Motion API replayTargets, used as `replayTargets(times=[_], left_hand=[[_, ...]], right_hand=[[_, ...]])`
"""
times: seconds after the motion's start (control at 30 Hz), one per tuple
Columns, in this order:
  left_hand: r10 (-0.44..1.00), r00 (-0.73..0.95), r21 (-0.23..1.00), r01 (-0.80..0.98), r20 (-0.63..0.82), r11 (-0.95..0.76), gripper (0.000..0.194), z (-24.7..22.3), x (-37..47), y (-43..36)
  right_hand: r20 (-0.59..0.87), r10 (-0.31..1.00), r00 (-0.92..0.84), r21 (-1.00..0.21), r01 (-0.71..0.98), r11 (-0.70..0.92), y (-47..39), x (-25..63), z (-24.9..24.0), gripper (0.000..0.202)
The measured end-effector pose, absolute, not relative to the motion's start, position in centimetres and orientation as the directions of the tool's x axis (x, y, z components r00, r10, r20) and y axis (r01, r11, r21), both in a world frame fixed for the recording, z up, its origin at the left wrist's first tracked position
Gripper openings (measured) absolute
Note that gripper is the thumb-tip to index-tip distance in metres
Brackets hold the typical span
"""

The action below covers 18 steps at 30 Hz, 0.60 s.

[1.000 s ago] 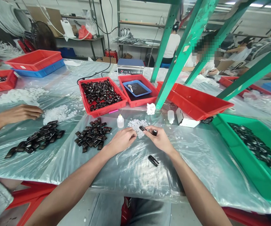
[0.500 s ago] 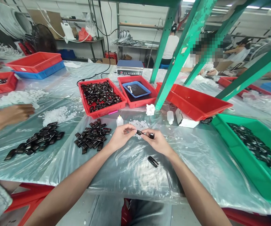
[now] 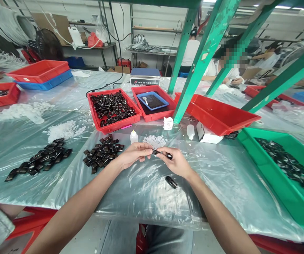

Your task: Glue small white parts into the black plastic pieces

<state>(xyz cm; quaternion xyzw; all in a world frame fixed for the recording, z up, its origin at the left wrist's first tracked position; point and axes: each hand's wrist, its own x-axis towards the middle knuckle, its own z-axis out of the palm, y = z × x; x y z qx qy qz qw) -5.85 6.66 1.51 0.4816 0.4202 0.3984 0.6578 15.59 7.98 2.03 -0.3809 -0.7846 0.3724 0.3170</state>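
Note:
Between my two hands is a small glossy black plastic piece [image 3: 155, 152], pinched from both sides above the table. My left hand [image 3: 136, 154] grips its left end between thumb and fingers. My right hand [image 3: 176, 161] pinches the other end, and a dark rounded end [image 3: 169, 156] shows by its curled fingers; whether that is a separate piece I cannot tell. Just beyond the hands lies a heap of small white bits [image 3: 155, 141]. One loose black piece [image 3: 171, 182] rests on the plastic sheet nearer to me. Left of my left hand is a pile of black pieces [image 3: 103, 153].
A small white bottle [image 3: 134, 137] stands behind my left hand. Red trays [image 3: 109, 127] line the back, one full of black pieces. A green bin [image 3: 275, 183] holds more at the right. Green metal posts [image 3: 194, 74] rise behind. Another black pile [image 3: 42, 157] lies left.
My left hand has shifted slightly left and down, its fingers now straighter along the piece. My right hand has turned a little. The other person's hand at the left has gone from view.

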Motion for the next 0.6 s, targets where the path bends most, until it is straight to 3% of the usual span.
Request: replayTargets(times=[0.13, 0.2, 0.33, 0.43, 0.6], left_hand=[[0.982, 0.029, 0.976, 0.105, 0.188, -0.19, 0.034, 1.3, -4.6, 6.1], [0.944, -0.016, 0.924, 0.214, 0.329, -0.318, 0.026, 1.2, -4.0, 5.7], [0.91, -0.056, 0.884, 0.267, 0.411, -0.383, 0.017, 1.1, -3.4, 5.0], [0.883, -0.084, 0.86, 0.285, 0.462, -0.423, 0.016, 1.2, -3.2, 4.6], [0.866, 0.08, 0.791, 0.372, 0.493, -0.485, 0.023, 1.6, -2.8, 4.0]], right_hand=[[0.203, 0.876, -0.437, -0.885, 0.301, 0.355, 8.0, 15.1, 2.0, 0.028], [0.183, 0.895, -0.407, -0.926, 0.234, 0.295, 8.0, 14.7, 2.1, 0.03], [-0.085, 0.904, -0.419, -0.996, 0.029, -0.08, 7.7, 14.0, 2.3, 0.043], [-0.295, 0.832, -0.469, -0.915, -0.111, -0.387, 7.7, 13.8, 2.5, 0.051], [-0.43, 0.667, -0.609, -0.787, -0.109, -0.607, 7.8, 13.9, 2.3, 0.054]])
